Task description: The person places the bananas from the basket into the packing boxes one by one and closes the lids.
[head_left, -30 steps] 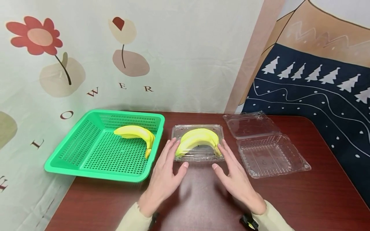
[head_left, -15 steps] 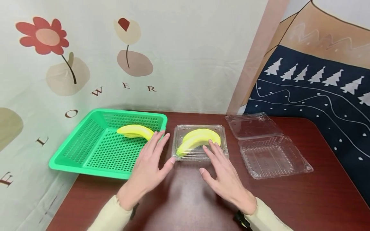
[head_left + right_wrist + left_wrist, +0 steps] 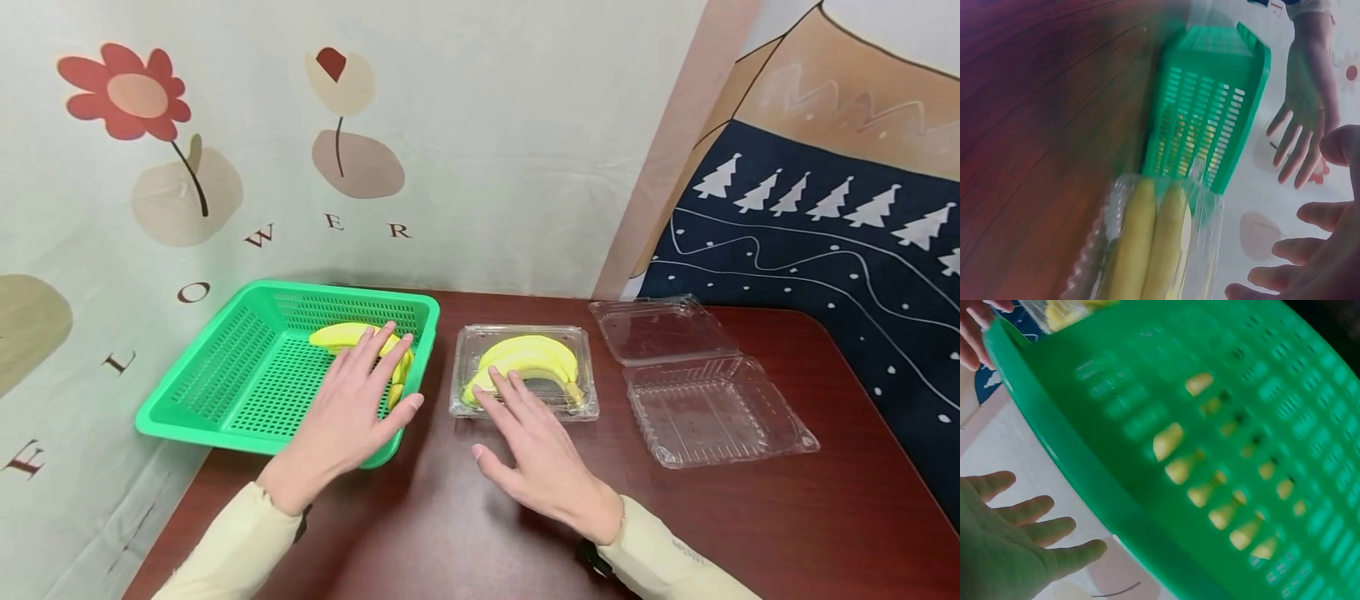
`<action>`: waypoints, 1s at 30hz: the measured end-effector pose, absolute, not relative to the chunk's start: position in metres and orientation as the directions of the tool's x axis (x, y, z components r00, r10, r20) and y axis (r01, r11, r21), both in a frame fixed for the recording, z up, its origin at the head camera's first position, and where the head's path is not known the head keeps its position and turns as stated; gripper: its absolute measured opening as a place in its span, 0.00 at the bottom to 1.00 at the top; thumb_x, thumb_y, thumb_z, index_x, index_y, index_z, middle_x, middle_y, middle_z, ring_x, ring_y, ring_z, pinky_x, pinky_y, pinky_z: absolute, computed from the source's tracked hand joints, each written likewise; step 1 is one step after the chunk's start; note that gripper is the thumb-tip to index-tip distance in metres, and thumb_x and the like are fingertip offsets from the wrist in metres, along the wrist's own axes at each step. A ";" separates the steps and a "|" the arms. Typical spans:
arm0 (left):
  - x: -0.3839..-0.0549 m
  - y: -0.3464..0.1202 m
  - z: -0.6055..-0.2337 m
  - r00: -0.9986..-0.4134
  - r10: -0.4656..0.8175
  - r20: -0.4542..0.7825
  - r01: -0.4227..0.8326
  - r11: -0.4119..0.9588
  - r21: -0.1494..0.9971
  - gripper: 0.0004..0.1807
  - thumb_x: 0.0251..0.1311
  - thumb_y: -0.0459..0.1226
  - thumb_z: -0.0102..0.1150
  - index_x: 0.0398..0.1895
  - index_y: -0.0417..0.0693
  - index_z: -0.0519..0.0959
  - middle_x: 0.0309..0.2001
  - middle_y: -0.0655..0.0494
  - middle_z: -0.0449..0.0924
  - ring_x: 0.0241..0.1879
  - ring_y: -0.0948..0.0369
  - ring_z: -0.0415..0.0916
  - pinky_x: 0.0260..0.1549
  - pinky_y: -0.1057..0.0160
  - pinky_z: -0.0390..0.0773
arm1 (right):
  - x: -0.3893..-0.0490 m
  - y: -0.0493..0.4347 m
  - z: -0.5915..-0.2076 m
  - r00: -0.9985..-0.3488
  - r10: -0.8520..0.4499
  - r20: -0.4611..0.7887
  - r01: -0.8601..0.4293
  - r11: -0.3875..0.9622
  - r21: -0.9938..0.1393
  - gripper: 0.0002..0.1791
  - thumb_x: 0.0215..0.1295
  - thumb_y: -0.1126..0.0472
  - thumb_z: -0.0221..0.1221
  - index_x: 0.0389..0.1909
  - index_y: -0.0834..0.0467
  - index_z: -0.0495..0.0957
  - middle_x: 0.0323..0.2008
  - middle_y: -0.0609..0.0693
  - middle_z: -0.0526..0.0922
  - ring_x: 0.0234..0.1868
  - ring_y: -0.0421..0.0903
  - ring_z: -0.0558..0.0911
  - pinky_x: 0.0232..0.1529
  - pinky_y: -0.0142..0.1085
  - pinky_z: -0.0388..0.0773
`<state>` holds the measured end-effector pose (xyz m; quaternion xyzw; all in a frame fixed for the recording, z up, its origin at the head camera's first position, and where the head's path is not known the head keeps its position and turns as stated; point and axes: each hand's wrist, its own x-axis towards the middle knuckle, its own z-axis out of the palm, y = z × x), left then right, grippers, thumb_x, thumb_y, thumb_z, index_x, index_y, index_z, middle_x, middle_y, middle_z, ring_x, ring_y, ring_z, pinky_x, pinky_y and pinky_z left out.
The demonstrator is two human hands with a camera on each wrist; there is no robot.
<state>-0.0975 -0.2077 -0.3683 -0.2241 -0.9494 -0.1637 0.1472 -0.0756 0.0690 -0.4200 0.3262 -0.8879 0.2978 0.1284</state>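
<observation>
Fingers spread, my left hand (image 3: 345, 421) hovers over the right front corner of a green plastic basket (image 3: 225, 435). Inside lie yellow bananas (image 3: 330, 337), partly hidden by that hand; their yellow shows through the slots in the left wrist view. A closed clear clamshell box (image 3: 525, 412) stands right of the basket with bananas (image 3: 532, 354) inside. My right hand (image 3: 543, 458), fingers extended, is above the box's front edge, and its fingertips overlap the lid in the head view. The right wrist view shows those fingers (image 3: 1297, 250) apart from the box, holding nothing.
A second clear clamshell box (image 3: 697, 417) lies at the right, its lid (image 3: 663, 329) folded back toward the wall. All stand on a dark red-brown table (image 3: 757, 517). Printed cloth (image 3: 487, 150) hangs behind.
Both hands were beside the closed clamshell box. The left hand has moved left over the basket. The right hand has shifted left, in front of the box.
</observation>
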 end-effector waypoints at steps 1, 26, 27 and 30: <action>-0.100 -0.210 -0.368 -0.859 0.381 0.343 0.471 0.849 0.237 0.40 0.70 0.57 0.56 0.79 0.49 0.64 0.80 0.44 0.56 0.78 0.38 0.51 0.69 0.30 0.55 | -0.076 0.066 -0.419 -0.749 -0.515 0.417 -0.662 0.609 -0.436 0.35 0.71 0.47 0.59 0.77 0.54 0.68 0.80 0.55 0.57 0.79 0.62 0.59 0.71 0.62 0.63; -0.159 -0.265 -0.368 -0.904 0.413 0.113 0.424 0.898 0.114 0.43 0.73 0.63 0.48 0.82 0.49 0.59 0.80 0.40 0.53 0.79 0.37 0.47 0.70 0.26 0.47 | -0.079 0.010 -0.418 -0.665 -0.698 0.265 -0.746 0.614 -0.256 0.36 0.76 0.37 0.51 0.80 0.45 0.61 0.82 0.52 0.52 0.81 0.58 0.52 0.71 0.59 0.64; -0.161 -0.267 -0.368 -0.904 0.415 0.104 0.425 0.898 0.113 0.43 0.73 0.63 0.48 0.82 0.49 0.59 0.80 0.39 0.53 0.79 0.36 0.46 0.70 0.25 0.46 | -0.079 0.010 -0.419 -0.665 -0.700 0.262 -0.747 0.615 -0.254 0.36 0.76 0.36 0.51 0.80 0.45 0.61 0.82 0.52 0.52 0.81 0.58 0.53 0.71 0.59 0.64; -0.166 -0.271 -0.370 -0.902 0.425 0.078 0.431 0.896 0.104 0.44 0.72 0.63 0.49 0.82 0.48 0.59 0.80 0.38 0.53 0.79 0.36 0.46 0.69 0.25 0.47 | -0.079 0.008 -0.420 -0.659 -0.701 0.271 -0.752 0.613 -0.241 0.36 0.76 0.37 0.52 0.80 0.45 0.62 0.82 0.52 0.54 0.81 0.59 0.54 0.71 0.59 0.65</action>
